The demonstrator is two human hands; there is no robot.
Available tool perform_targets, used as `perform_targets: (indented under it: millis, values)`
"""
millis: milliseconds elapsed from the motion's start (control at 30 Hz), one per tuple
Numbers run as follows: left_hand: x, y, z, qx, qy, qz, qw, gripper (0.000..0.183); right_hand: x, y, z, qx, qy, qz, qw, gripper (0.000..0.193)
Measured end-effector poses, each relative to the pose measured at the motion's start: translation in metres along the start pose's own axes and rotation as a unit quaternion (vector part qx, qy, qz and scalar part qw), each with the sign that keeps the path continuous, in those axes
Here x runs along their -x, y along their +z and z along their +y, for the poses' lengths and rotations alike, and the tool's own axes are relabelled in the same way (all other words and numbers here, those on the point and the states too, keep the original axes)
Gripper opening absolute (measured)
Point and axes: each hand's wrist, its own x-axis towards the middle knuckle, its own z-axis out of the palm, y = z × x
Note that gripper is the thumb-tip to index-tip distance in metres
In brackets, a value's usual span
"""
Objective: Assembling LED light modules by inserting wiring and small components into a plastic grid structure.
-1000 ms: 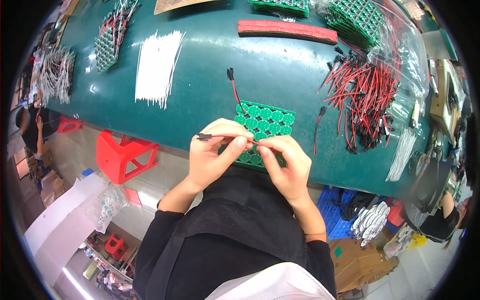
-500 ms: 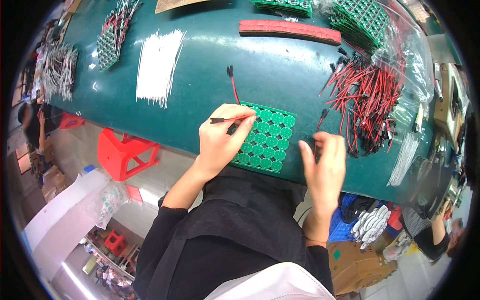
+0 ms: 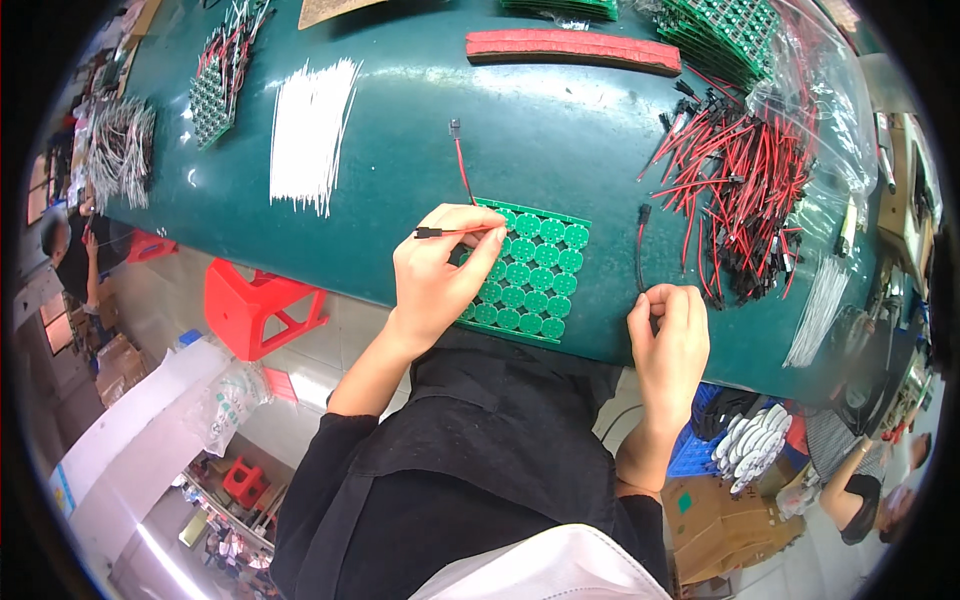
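A green circuit board panel [image 3: 540, 278] of round sections lies at the table's near edge. Over its left side, my left hand [image 3: 437, 265] is closed in a pinch on a red-and-black connector wire [image 3: 440, 232], the black plug pointing left. A second connector wire [image 3: 462, 165] sticks up past the panel's upper left corner; its lower end is hidden behind my hand. Right of the panel, my right hand [image 3: 672, 335] pinches the lower end of another connector wire [image 3: 640, 245], whose black plug points away from me.
A heap of red-and-black connector wires [image 3: 745, 190] lies at the right, beside a clear plastic bag [image 3: 835, 120]. Stacked green boards [image 3: 725, 35] and a red padded bar [image 3: 570, 50] are at the back. White wires [image 3: 312, 135] lie left; a red stool [image 3: 255, 310] stands below.
My right hand has moved slightly right and nearer me, its fingers closing on the connector wire's end. My left hand keeps its pinch in nearly the same place.
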Motion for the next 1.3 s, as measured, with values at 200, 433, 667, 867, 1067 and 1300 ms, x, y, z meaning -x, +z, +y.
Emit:
perform_targets:
  millis: [200,433,667,867,1067,1300]
  values:
    - [0.002,0.004,-0.002,0.002,0.015,0.021,1.000,0.013,0.001,0.003,-0.004,-0.157,0.056,0.031,0.986,0.015]
    - [0.003,0.007,-0.005,-0.029,0.073,0.021,0.997,0.018,0.001,0.004,-0.010,-0.268,0.090,0.030,0.959,0.011]
    - [0.001,0.010,0.002,-0.046,0.000,0.045,0.998,0.028,-0.005,0.018,-0.035,-0.596,0.092,-0.049,0.796,0.013]
    - [0.010,-0.006,0.015,0.062,0.022,-0.049,0.997,0.020,-0.007,0.036,-0.054,-0.456,-0.062,0.028,0.888,0.015]
    - [0.012,-0.008,0.025,0.254,-0.100,-0.114,0.955,0.017,-0.025,0.038,-0.060,-0.301,-0.226,0.094,0.922,0.024]
    - [0.000,0.009,0.016,0.107,-0.045,-0.020,0.993,0.013,-0.040,-0.001,-0.004,0.046,-0.008,0.105,0.993,0.021]
